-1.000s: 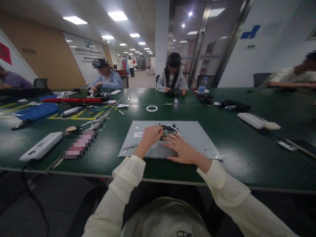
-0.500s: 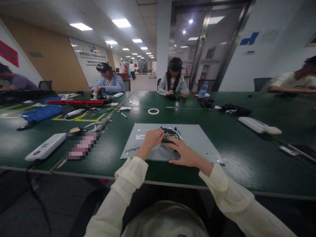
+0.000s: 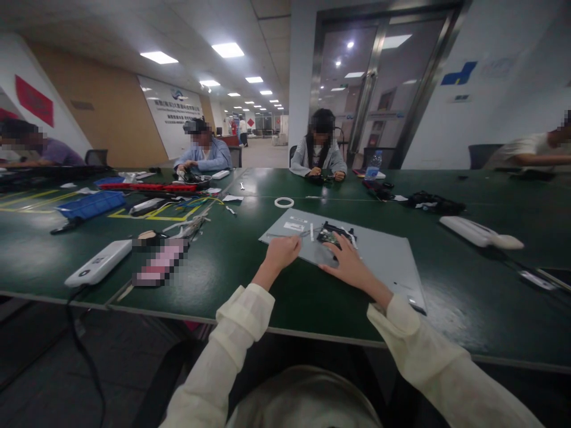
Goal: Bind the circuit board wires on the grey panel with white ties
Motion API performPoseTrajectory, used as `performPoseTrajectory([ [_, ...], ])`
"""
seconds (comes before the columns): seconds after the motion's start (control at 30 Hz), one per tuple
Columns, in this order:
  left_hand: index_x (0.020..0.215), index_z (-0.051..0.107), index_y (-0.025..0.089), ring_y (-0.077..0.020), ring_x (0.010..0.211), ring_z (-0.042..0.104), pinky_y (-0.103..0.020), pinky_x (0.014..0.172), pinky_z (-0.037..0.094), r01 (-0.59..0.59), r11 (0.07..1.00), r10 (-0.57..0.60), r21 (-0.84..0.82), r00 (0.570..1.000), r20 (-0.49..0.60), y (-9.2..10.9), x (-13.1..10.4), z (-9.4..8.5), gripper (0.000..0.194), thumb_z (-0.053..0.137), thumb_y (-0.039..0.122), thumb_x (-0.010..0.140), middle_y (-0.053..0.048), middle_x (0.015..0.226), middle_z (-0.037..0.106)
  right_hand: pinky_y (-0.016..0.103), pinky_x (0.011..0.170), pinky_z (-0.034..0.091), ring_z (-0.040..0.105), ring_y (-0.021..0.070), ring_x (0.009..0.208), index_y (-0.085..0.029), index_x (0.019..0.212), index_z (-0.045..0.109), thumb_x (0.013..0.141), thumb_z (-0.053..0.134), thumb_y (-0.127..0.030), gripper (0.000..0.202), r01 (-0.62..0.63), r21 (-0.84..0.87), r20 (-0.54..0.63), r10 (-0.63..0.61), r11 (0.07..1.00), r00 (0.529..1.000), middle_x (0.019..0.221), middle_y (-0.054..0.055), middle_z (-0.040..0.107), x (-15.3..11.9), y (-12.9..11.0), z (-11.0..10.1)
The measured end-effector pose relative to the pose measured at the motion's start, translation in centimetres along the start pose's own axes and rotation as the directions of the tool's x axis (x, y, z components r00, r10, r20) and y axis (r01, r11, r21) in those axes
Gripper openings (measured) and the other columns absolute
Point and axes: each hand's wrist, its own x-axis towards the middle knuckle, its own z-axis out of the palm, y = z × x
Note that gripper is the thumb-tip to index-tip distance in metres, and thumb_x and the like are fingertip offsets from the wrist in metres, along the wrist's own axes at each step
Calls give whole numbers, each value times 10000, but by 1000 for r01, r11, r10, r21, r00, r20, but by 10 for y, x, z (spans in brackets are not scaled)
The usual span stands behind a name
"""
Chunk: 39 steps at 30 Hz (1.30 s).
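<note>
A flat grey panel [image 3: 386, 255], like the back of a display, lies turned at an angle on the green table. Mounted on it is a black frame [image 3: 327, 225] with a small green circuit board [image 3: 327, 236], and white strips lie beside it. My left hand [image 3: 282, 252] is closed at the panel's near left edge; what its fingers hold, if anything, is hidden. A thin dark line, perhaps a cable, runs over the panel by that hand. My right hand [image 3: 347, 264] is open, fingers spread over the panel, fingertips at the circuit board.
A white ring of tape [image 3: 284, 203] lies beyond the panel. To the left are a white device [image 3: 99, 263] with a cable, a pink blurred object [image 3: 163, 261] and a blue tray [image 3: 91, 205]. Another white device [image 3: 468, 230] lies right. Several people sit around the table.
The panel has turned clockwise, its left end swinging away from me and its right end coming nearer. My left hand has moved off the circuit board to the panel's edge.
</note>
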Motion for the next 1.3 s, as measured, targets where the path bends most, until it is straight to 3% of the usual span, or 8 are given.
performPoseTrajectory([
  [0.17,876,611,153,-188,780,639,-279,694,433,-11,1000,11,-16,1000,14,-2,-1,0,370,287,319,938,-101,858,677,582,999,242,75,378,1343,-197,1294,430,774,461,-623,673,-191,-77,-31,189,979,982,1487,138,79,4,16,3],
  [0.27,855,601,161,-193,737,641,-285,665,435,-32,999,32,-10,999,-12,-3,0,3,373,275,322,942,-85,827,675,608,967,260,68,386,1336,-186,1296,421,780,429,-636,685,-327,-112,-58,323,938,945,1487,135,56,8,27,3],
  [0.5,787,571,162,-141,606,598,-243,578,405,-77,996,75,-43,996,-49,-3,2,8,384,262,320,950,-40,716,647,681,900,241,11,421,1319,-159,1302,401,798,369,-612,679,-607,-123,-190,582,785,791,1479,153,10,12,59,4],
  [0.67,760,557,153,-115,556,557,-222,548,380,-98,991,95,-95,995,-43,-4,2,9,387,269,325,952,-25,668,615,712,872,219,5,442,1307,-120,1319,368,813,347,-573,680,-714,-92,-285,669,694,687,1461,199,42,12,82,5],
  [0.8,747,551,148,-102,538,538,-216,546,377,-95,990,92,-109,995,-36,-5,2,11,381,279,321,951,-19,647,600,725,873,197,27,449,1305,-122,1307,390,811,355,-570,670,-776,-69,-290,732,627,617,1454,211,75,13,95,2],
  [1.3,745,544,153,-105,549,547,-215,549,394,-99,991,97,-94,995,-33,-6,2,14,356,296,311,946,-9,645,596,751,865,143,41,469,1295,-132,1315,401,800,350,-593,693,-798,-25,-333,748,602,574,1434,225,131,10,108,1],
])
